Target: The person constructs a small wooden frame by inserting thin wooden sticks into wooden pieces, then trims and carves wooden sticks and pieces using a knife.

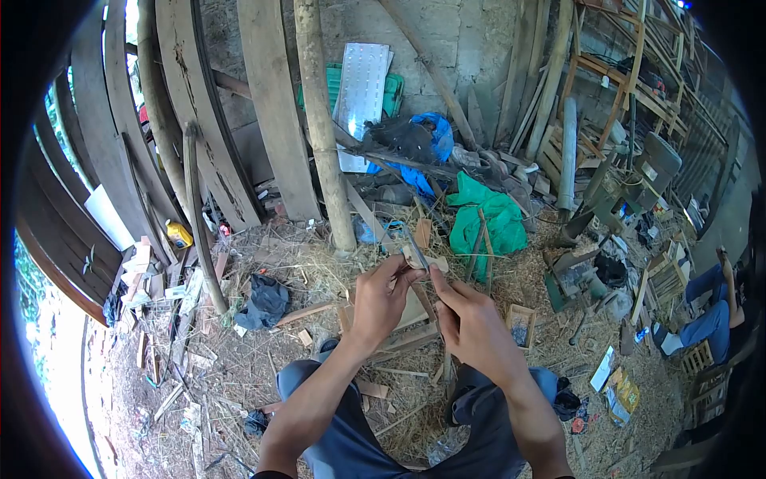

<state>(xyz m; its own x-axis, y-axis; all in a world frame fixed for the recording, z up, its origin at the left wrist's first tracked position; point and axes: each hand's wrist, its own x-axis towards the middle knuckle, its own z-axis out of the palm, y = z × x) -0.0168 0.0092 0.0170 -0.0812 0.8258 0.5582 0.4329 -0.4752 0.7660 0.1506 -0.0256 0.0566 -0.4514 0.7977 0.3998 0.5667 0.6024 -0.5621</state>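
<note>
Both my hands meet in front of my knees. My left hand [378,303] is closed, thumb and fingers pinching a small pale piece of wood [438,262]. A narrow grey blade-like tool [414,246] lies across that wood, pointing away from me. My right hand [479,329] is closed around the near end of the tool, its index finger stretched along it. The handle is hidden in the fingers, so the tool's exact kind does not show. Below the hands, boards and sticks lie on the ground between my legs.
Wood shavings and scraps cover the ground. Ahead are a wooden post [321,128], a green sheet [487,223] and blue plastic [431,136]. A black plastic bag [266,303] lies left, a small wooden box [521,326] right. Another person's leg [706,327] shows at far right.
</note>
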